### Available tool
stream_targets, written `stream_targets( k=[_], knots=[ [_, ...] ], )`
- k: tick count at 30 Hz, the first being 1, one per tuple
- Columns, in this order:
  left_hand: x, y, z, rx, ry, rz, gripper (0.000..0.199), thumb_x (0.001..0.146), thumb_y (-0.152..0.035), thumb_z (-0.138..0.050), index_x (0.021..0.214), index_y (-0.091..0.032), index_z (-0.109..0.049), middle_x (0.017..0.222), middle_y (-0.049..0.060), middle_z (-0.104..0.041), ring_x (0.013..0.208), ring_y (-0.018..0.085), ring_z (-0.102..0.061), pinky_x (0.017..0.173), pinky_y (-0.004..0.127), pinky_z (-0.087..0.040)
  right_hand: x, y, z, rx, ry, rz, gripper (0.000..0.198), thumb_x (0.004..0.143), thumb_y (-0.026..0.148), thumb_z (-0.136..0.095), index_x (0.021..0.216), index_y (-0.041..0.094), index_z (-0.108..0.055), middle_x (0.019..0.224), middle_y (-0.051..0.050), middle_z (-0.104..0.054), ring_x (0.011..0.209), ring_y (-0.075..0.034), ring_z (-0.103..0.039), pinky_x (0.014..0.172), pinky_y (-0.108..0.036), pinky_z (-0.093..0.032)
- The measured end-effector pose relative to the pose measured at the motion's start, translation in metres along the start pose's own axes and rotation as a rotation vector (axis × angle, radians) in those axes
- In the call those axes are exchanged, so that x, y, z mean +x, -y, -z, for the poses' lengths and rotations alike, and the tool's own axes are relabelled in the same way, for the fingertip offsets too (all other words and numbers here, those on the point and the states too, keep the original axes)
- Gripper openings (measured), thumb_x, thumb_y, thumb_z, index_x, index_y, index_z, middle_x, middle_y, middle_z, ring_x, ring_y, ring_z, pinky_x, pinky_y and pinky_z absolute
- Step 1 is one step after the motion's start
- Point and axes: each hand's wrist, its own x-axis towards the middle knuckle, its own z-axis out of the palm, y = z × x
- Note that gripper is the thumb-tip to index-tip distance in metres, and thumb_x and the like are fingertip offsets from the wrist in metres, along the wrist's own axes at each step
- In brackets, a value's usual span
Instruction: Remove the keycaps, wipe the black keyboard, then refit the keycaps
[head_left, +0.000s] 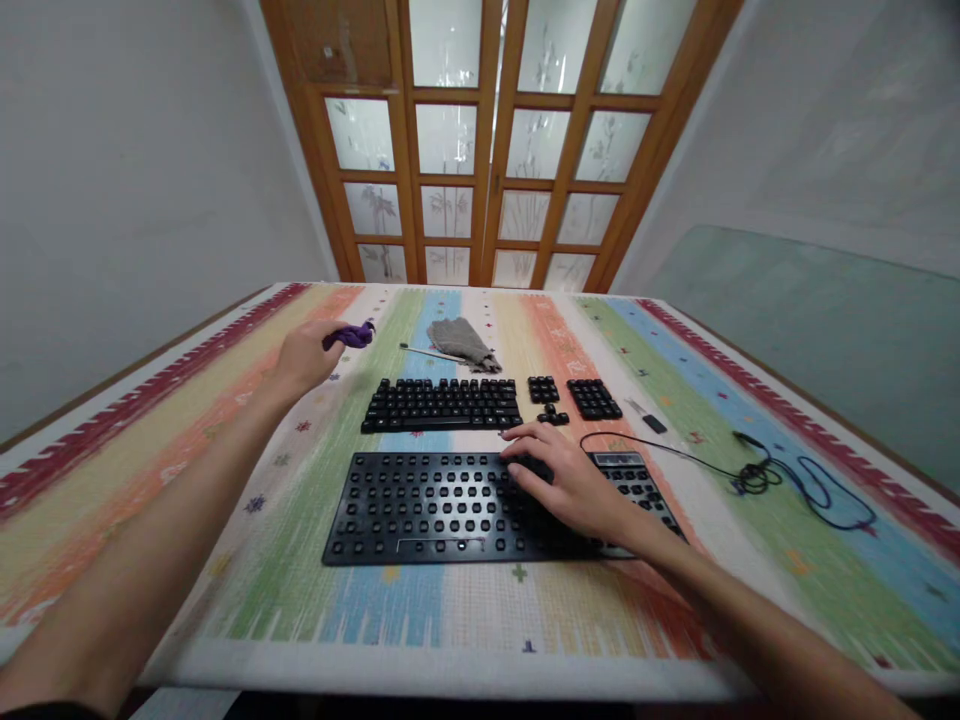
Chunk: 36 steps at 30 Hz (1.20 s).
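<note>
A black keyboard base (442, 505) with its keycaps off lies flat near the front of the table. My right hand (559, 475) rests on its right half, fingers stretched out over the top edge. To the left and farther back, my left hand (311, 352) is closed around a bunched purple cloth (352, 336), held at the left of the loose keys. Behind the base, the removed black keycaps (442, 405) lie in rows, with a smaller block of number keycaps (594, 399) to the right.
A grey cloth (461, 340) and a thin brush-like stick (431, 352) lie behind the keycaps. A small black-handled tool (654, 423) sits at right. The keyboard's cable (757, 475) curls across the striped tablecloth (292, 580). Glass-paned doors (480, 140) stand beyond the table.
</note>
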Motion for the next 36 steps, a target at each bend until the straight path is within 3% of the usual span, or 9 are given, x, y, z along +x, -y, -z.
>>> stream_targets(
  k=[5,10,17,23,29,36],
  knots=[
    [0.025,0.014,-0.051,0.012,0.157,-0.045,0.035,0.074,-0.016,-0.056,0.103,-0.022,-0.075,0.101,0.007,-0.074,0.100,0.029,-0.064,0.090,0.039,-0.049,0.000,-0.020,-0.001,0.010,-0.045,-0.026,0.012,0.093,0.018,-0.054,0.094,0.020,-0.066,0.110,-0.009,-0.065,0.105,-0.022,-0.060,0.094,-0.042,-0.048],
    [0.028,0.020,-0.077,0.014,0.111,0.016,0.047,0.069,-0.022,-0.059,0.115,-0.017,-0.068,0.105,0.014,-0.064,0.112,0.037,-0.052,0.097,0.049,-0.042,-0.005,-0.028,0.001,-0.002,-0.067,-0.059,0.013,0.094,0.019,-0.053,0.093,0.020,-0.065,0.110,-0.009,-0.065,0.105,-0.022,-0.060,0.095,-0.042,-0.047],
    [0.013,0.019,-0.070,-0.128,0.125,-0.031,0.038,0.072,-0.021,-0.052,0.106,-0.016,-0.068,0.098,0.010,-0.065,0.095,0.027,-0.058,0.092,0.040,-0.046,-0.012,-0.029,0.005,-0.050,-0.066,-0.062,0.013,0.095,0.017,-0.052,0.093,0.019,-0.065,0.105,-0.008,-0.067,0.101,-0.021,-0.061,0.091,-0.043,-0.049],
    [-0.008,0.011,-0.060,-0.278,0.228,-0.048,0.033,0.079,-0.042,-0.056,0.096,-0.019,-0.073,0.097,0.007,-0.073,0.079,0.021,-0.062,0.080,0.033,-0.050,-0.019,-0.016,0.001,-0.097,-0.115,0.017,0.013,0.094,0.016,-0.052,0.094,0.019,-0.065,0.104,-0.009,-0.066,0.101,-0.022,-0.059,0.088,-0.043,-0.051],
    [-0.010,0.012,-0.066,-0.360,0.284,0.062,0.042,0.077,-0.055,-0.057,0.088,-0.019,-0.076,0.089,0.007,-0.076,0.079,0.024,-0.066,0.075,0.033,-0.050,-0.024,-0.008,-0.004,-0.108,-0.126,0.048,0.017,0.094,0.014,-0.051,0.096,0.019,-0.067,0.101,-0.009,-0.067,0.096,-0.021,-0.060,0.084,-0.041,-0.053],
    [-0.023,0.010,-0.080,-0.433,0.294,0.111,0.051,0.082,-0.060,-0.048,0.090,-0.018,-0.075,0.096,0.008,-0.076,0.092,0.027,-0.067,0.086,0.036,-0.049,-0.026,-0.006,-0.009,-0.121,-0.101,0.054,0.017,0.094,0.012,-0.050,0.096,0.018,-0.066,0.102,-0.009,-0.066,0.097,-0.021,-0.059,0.084,-0.041,-0.053]
  ],
)
